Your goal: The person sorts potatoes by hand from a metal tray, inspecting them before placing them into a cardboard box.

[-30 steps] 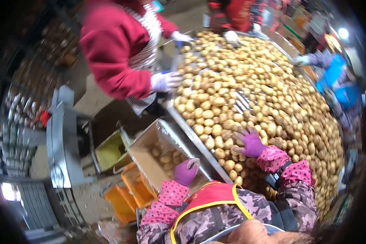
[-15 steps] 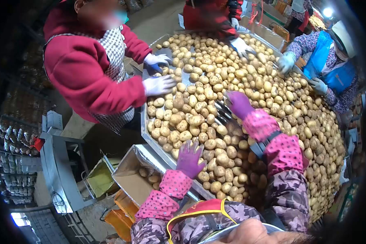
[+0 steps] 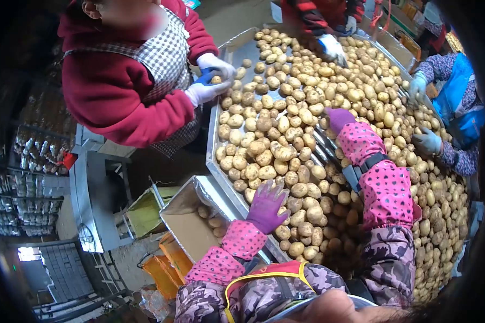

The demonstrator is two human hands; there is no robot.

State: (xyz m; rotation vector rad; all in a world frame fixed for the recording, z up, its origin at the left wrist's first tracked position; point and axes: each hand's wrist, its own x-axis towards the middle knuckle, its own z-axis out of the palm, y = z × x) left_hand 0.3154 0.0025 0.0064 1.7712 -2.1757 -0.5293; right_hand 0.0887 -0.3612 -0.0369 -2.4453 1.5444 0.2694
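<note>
My left hand (image 3: 268,209), in a purple glove, lies with fingers spread on the potatoes (image 3: 265,157) near the metal table's (image 3: 229,196) front edge. My right hand (image 3: 339,119), also in a purple glove, is closed over a tool with several metal tines (image 3: 323,148); its handle is hidden. The tines lie among the potatoes. Below my right forearm, a shaded hollow (image 3: 342,237) shows in the heap. Around my right wrist is a dark strap with a grey box (image 3: 352,175).
Across the table, a co-worker in a checked apron (image 3: 159,48) holds a potato in gloved hands (image 3: 213,81). Two others' gloved hands reach in at the back (image 3: 333,49) and right (image 3: 427,141). A cardboard box (image 3: 191,223) with several potatoes stands against the front left edge.
The view has shifted, so the table sits further right. The aproned co-worker's hands have come together around a potato. My left hand still rests on the potatoes, my right still by the tines.
</note>
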